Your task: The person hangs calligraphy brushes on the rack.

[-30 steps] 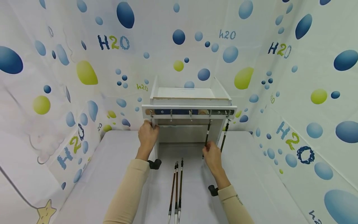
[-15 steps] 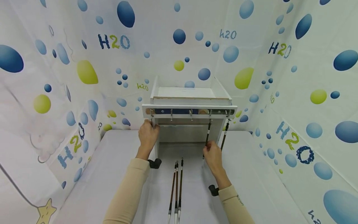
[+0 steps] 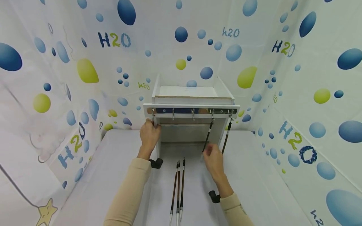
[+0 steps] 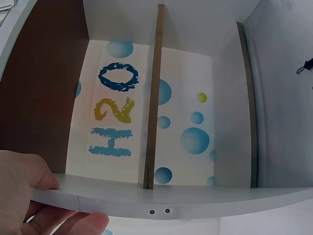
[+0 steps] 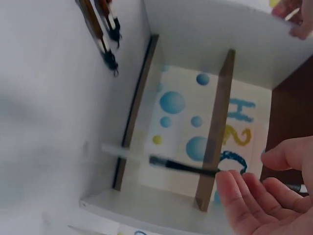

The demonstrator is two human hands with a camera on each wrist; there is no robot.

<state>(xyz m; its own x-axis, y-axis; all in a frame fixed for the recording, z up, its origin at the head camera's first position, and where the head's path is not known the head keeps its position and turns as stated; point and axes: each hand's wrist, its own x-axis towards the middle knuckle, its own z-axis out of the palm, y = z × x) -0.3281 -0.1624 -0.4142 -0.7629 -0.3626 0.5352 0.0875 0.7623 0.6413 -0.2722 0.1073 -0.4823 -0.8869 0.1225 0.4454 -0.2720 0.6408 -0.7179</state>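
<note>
My left hand (image 3: 149,135) grips the left side panel (image 4: 195,203) of a white shelf unit (image 3: 192,101), thumb on one face and fingers on the other. A metal hook rail (image 3: 183,111) runs along the shelf's front. From its fourth hook hangs a dark calligraphy brush (image 3: 208,136), tilted, its tip toward the lower left. My right hand (image 3: 214,160) is beside the brush's lower part, thumb apart from the loosely bent fingers, holding nothing. In the right wrist view the brush looks blurred beyond the fingertips. Another calligraphy brush (image 3: 227,137) hangs from the rightmost hook.
Three more brushes (image 3: 182,185) lie lengthwise on the white tabletop (image 3: 121,175), in front of the shelf between my forearms. The three hooks on the left carry no brush. A patterned curtain (image 3: 181,18) encloses the back and sides.
My right fingers have let go of the hanging brush, which now tilts further to the lower left. The left hand keeps its grip on the shelf.
</note>
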